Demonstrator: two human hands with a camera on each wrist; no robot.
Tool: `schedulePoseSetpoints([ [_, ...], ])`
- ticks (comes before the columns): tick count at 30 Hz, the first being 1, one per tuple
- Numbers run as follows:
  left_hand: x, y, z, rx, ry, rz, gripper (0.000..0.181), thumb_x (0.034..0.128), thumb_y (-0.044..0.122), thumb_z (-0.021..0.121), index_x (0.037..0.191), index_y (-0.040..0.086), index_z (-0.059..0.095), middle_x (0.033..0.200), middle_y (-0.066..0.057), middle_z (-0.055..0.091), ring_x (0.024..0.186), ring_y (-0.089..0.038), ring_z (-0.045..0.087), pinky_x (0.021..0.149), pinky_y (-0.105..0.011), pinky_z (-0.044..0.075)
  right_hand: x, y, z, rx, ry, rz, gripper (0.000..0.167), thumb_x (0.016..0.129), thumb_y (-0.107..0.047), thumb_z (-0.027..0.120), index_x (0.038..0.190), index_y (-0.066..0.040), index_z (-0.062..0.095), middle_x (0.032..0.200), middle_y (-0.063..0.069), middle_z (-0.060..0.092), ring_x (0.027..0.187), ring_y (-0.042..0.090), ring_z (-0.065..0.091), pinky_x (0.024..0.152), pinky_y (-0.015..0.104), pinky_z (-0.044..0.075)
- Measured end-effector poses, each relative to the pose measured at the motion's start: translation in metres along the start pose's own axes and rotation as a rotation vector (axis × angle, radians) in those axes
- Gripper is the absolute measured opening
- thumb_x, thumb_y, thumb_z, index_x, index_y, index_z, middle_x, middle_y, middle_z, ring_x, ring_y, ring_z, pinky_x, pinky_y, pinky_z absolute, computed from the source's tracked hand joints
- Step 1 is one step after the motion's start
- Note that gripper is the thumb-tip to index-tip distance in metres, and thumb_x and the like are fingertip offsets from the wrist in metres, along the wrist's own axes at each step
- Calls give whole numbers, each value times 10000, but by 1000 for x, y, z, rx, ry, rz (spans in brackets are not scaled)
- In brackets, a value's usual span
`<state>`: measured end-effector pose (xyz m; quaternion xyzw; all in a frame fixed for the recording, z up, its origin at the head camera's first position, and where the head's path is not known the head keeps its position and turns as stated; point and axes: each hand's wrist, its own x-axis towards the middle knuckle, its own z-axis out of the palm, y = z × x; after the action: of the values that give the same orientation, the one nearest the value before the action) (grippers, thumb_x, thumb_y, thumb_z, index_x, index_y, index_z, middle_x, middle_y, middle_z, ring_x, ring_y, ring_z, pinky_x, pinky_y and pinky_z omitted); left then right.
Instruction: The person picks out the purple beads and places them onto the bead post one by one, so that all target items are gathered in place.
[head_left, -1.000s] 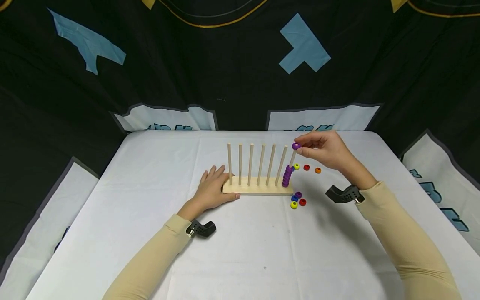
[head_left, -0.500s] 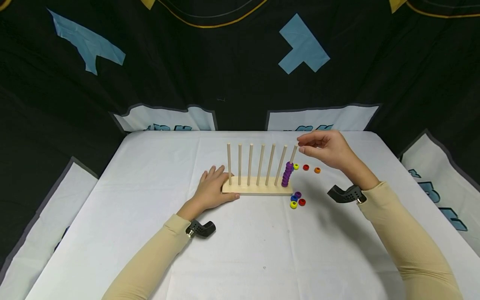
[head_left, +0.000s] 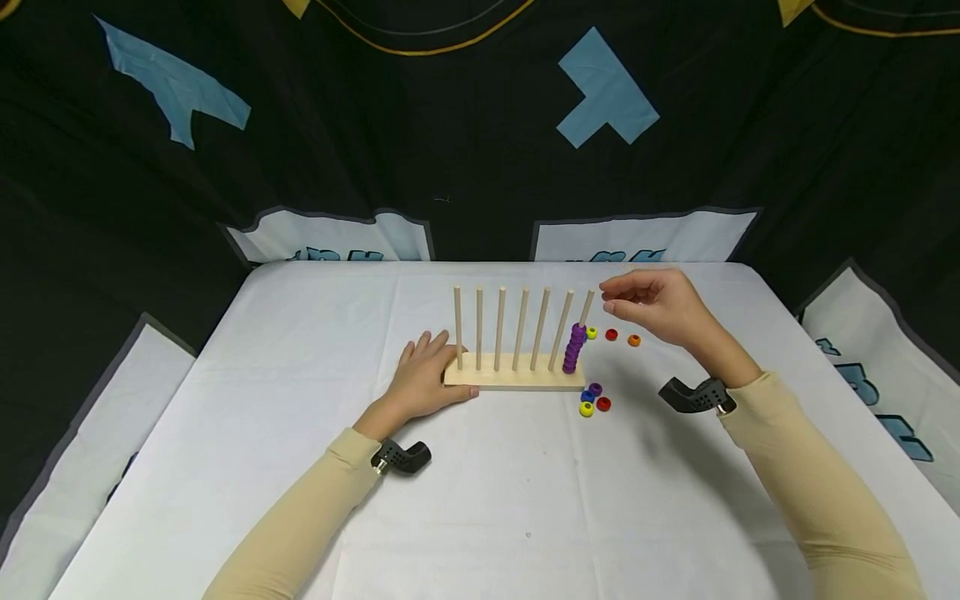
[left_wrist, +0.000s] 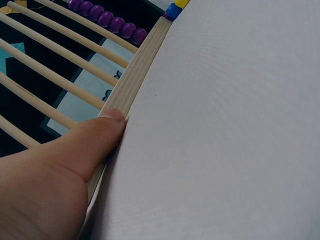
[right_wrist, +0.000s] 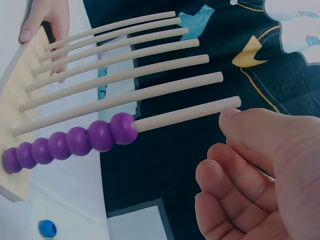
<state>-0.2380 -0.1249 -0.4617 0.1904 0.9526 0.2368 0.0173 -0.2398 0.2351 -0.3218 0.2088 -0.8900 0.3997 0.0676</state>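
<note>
A wooden peg board (head_left: 514,380) with a row of upright pegs stands on the white table. On its rightmost peg several purple beads (head_left: 574,348) are stacked, with the bare peg top above them. My left hand (head_left: 423,377) holds the board's left end; in the left wrist view the thumb (left_wrist: 102,137) presses the front edge, while its fingers lie behind. Beside the tip of the beaded peg (right_wrist: 190,114), my right hand (head_left: 660,307) hovers with nothing in it, fingers loosely bent and thumb apart from them.
Near the board's right front corner lie a purple bead (head_left: 596,389), a blue bead (head_left: 588,397), a yellow bead (head_left: 587,409) and a red bead (head_left: 603,404). Behind it are another yellow bead (head_left: 592,332), a red bead (head_left: 611,334) and an orange bead (head_left: 634,340).
My right hand let go of a purple bead, which dropped down the rightmost peg onto the stack. That hand then moved slightly right and down. My left hand stayed on the board.
</note>
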Motion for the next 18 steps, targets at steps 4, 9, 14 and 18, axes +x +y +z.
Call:
schedulePoseSetpoints([
  [4,0,0,0,-3,0,0,746,838,544,746,1426,119,576,1645,-238,319,1555,-501,167,1251,-666,103,-5,6,3,-2,-13,28,273,924,-93,741,1171,25,735,1100,218,749,834,-63,621,744,87,524],
  [9,0,-1,0,2,6,4,737,836,542,747,1420,125,579,1640,-242,327,1550,-507,179,1246,-673,114,-10,15,7,32,-26,41,259,912,-67,746,1151,34,737,1067,228,752,802,-47,641,685,135,543],
  [14,0,-1,0,3,6,4,736,837,542,750,1420,126,581,1640,-237,329,1551,-505,179,1249,-669,111,-14,21,11,62,-41,55,234,911,-35,733,1134,37,738,1030,238,750,750,0,656,645,176,554],
  [18,0,0,0,4,1,4,742,838,540,750,1426,120,577,1641,-239,326,1552,-504,175,1250,-668,107,-20,29,17,56,-42,63,239,908,-40,738,1131,45,737,1044,238,750,784,-24,640,683,149,552],
])
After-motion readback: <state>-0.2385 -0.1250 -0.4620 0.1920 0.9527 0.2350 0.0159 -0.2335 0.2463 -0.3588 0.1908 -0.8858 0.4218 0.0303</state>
